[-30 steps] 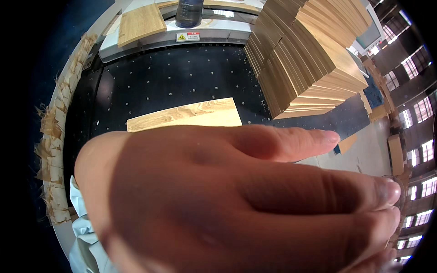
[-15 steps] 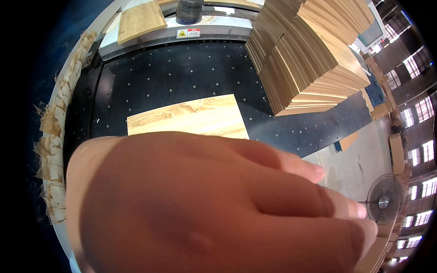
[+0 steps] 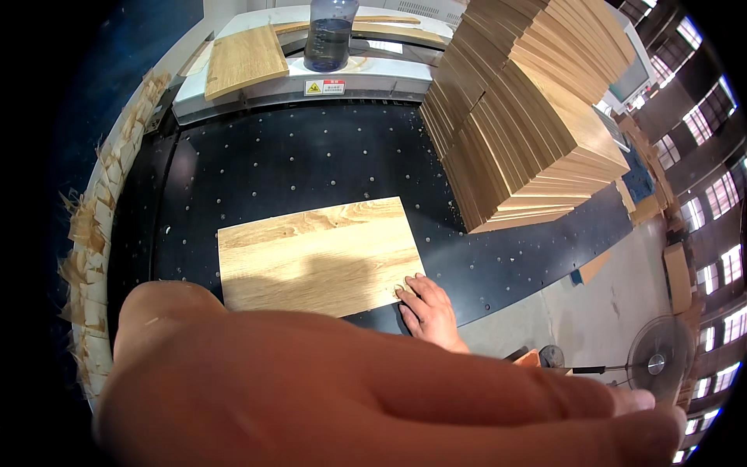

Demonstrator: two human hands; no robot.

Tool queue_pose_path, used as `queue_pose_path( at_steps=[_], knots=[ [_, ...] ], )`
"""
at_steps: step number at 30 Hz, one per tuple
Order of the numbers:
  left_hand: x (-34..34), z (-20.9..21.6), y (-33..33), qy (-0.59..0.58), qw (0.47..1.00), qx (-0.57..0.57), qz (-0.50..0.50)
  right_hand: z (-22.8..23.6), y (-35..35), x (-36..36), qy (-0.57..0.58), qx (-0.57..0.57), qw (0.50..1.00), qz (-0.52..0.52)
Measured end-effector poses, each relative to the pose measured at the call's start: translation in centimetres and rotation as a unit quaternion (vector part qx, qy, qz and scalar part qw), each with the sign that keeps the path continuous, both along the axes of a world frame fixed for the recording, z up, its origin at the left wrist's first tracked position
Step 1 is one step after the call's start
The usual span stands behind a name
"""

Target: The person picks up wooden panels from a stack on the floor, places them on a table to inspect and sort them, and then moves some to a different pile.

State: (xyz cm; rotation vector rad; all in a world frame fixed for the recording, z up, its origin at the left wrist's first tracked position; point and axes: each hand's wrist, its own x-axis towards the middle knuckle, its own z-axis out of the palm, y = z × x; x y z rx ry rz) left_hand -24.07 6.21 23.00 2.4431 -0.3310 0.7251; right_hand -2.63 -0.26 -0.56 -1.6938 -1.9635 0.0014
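Observation:
A light wood-grain board (image 3: 311, 253) lies flat on the black machine table (image 3: 257, 163). My right hand (image 3: 434, 315) is at its near right corner, with bent fingers on the top face and the thumb against the near edge. Any grip beneath the corner is hidden. My left hand (image 3: 373, 389) is raised very close in front of the view and fills the lower part. Its fingers stretch toward the right, and nothing shows in them. It hides the board's near left part.
A tall stack of wooden boards (image 3: 529, 148) stands on the table's right. At the back are a loose board (image 3: 247, 62) and a clear bottle (image 3: 329, 39) of dark liquid on a white beam (image 3: 389, 70). A fan (image 3: 657, 362) stands at right; torn tape (image 3: 85, 233) lines the left edge.
My left hand has dropped lower in view, uncovering more of the board. My right hand now shows at the board's corner. The whole scene has shifted slightly downward.

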Motion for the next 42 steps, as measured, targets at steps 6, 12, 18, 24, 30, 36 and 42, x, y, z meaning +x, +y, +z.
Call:
queue_pose_path(
  at_steps=[6,12,18,24,30,36,42],
  knots=[
    [0.3,-0.1,0.6,0.004,1.0,-0.008,-0.003,0.5,0.2,0.1,0.005,0.003,1.0,-0.006],
    [0.2,-0.3,0.5,0.019,1.0,-0.006,-0.003,0.3,-0.1,-0.2,0.008,-0.009,1.0,-0.005],
    [0.2,-0.2,0.7,0.022,1.0,-0.012,0.0,0.4,0.3,-0.2,0.008,-0.007,1.0,-0.004],
    [-0.1,-0.1,0.1,0.013,1.0,-0.027,-0.004,0.5,0.1,-0.4,0.01,0.007,1.0,-0.007],
    [-1.8,0.4,0.4,0.025,0.999,-0.028,-0.009,0.1,0.0,-0.1,0.009,-0.003,1.0,-0.002],
    [-2.0,0.2,0.0,0.03,0.999,-0.024,-0.014,0.2,0.1,-0.1,0.01,-0.006,1.0,0.002],
    [-1.1,-0.3,0.4,0.025,1.0,-0.016,-0.005,0.3,0.1,-0.2,0.001,-0.004,1.0,-0.002]
  ],
)
